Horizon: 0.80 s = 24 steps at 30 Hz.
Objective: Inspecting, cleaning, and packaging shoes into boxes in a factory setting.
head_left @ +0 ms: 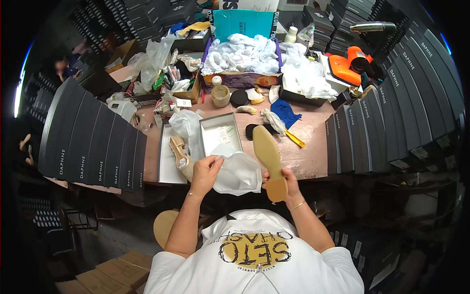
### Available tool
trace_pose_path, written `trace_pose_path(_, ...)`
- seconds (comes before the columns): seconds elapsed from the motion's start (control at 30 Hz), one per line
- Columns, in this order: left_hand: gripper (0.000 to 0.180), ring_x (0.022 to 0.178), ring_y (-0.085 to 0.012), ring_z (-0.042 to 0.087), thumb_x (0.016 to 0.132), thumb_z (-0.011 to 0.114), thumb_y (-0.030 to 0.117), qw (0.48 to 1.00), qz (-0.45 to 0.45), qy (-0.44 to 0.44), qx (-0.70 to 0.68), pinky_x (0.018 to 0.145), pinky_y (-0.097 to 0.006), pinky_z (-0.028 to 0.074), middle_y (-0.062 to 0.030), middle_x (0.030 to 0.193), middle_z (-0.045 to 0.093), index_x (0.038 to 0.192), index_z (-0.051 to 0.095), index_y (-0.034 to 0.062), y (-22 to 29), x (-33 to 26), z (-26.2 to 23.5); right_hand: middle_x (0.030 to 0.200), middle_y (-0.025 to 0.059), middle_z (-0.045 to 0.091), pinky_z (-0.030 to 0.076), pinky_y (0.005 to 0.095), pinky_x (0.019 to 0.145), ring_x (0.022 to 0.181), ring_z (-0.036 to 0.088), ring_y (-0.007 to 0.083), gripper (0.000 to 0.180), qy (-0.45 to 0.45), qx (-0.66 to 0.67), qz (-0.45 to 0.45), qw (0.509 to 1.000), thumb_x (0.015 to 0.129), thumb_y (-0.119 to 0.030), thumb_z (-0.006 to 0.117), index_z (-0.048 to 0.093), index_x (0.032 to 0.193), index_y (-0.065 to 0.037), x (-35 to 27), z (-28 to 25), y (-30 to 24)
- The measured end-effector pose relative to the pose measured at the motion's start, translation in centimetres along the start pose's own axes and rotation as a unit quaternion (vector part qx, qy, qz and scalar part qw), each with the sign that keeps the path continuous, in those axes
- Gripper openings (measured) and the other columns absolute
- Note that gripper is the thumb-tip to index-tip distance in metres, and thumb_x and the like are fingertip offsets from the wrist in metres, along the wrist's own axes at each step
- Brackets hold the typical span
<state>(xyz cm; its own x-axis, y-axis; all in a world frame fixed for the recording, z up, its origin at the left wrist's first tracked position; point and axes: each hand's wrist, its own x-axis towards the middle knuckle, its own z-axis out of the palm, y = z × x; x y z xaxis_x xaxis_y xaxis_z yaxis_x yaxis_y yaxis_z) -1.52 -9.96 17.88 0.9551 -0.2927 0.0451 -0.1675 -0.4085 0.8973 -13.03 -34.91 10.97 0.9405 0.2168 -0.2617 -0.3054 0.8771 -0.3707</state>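
Observation:
My right hand (290, 182) grips a tan sandal (268, 159) by its block heel, sole turned up, over the table's front edge. My left hand (204, 171) pinches a sheet of white tissue paper (237, 172) that hangs between both hands. Just left of my left hand, a second tan strappy sandal (180, 156) lies in a white box lid (166, 169). Behind the tissue sits an open grey shoe box (219, 132) with a little paper inside.
Tall rows of dark shoe boxes (93, 142) flank the table on the left and on the right (391, 122). Behind are a box of white tissue (242, 56), a jar (220, 94), a blue cloth (285, 112), a yellow-handled brush (281, 128) and an orange tool (348, 66).

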Motion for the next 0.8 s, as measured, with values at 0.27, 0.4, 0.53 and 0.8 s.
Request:
trace_pose_path(0.27, 0.023, 0.054, -0.0110, 0.044, 0.089, 0.061, 0.019, 0.999, -0.030, 0.002, -0.009, 0.052, -0.028, 0.039, -0.0060, 0.059, 0.053, 0.085, 0.062, -0.0034, 1.0, 0.2, 4.7, 0.099, 0.0146, 0.056, 0.047, 0.0353, 0.069, 0.082, 0.054, 0.0223, 0.056, -0.043, 0.063, 0.005, 0.997, 0.090, -0.042, 0.032, 0.055, 0.110, 0.005, -2.7, 0.6, -7.7)
trace_pose_path(0.4, 0.023, 0.054, -0.0116, 0.047, 0.088, 0.062, 0.020, 0.999, -0.029, 0.027, 0.028, 0.053, -0.028, 0.040, -0.0061, 0.060, 0.054, 0.086, 0.063, -0.0031, 2.0, 0.0, 5.4, 0.098, 0.0141, 0.055, 0.043, 0.0337, 0.068, 0.079, 0.052, 0.0219, 0.057, -0.059, 0.092, 0.026, 0.994, 0.089, -0.043, 0.034, 0.054, 0.109, 0.006, -2.7, 0.8, -8.0)
trace_pose_path(0.53, 0.022, 0.056, -0.0096, 0.048, 0.088, 0.063, 0.020, 0.998, -0.011, 0.051, 0.033, 0.053, -0.026, 0.040, -0.0043, 0.061, 0.055, 0.087, 0.064, -0.0027, 0.9, 0.2, 5.0, 0.096, 0.0138, 0.055, 0.043, 0.0328, 0.068, 0.078, 0.052, 0.0210, 0.059, -0.090, 0.076, 0.059, 0.991, 0.089, -0.044, 0.035, 0.054, 0.109, 0.008, -2.4, 0.8, -7.3)
trace_pose_path(0.8, 0.022, 0.061, -0.0058, 0.051, 0.088, 0.063, 0.018, 0.991, -0.069, 0.014, -0.113, 0.056, -0.024, 0.042, -0.0008, 0.067, 0.060, 0.097, 0.066, -0.0022, -3.6, 2.3, 3.4, 0.103, 0.0182, 0.056, 0.046, 0.0311, 0.061, 0.079, 0.056, 0.0225, 0.058, -0.096, 0.047, 0.126, 0.986, 0.085, -0.041, 0.046, 0.050, 0.117, 0.008, -1.6, 5.4, -4.7)
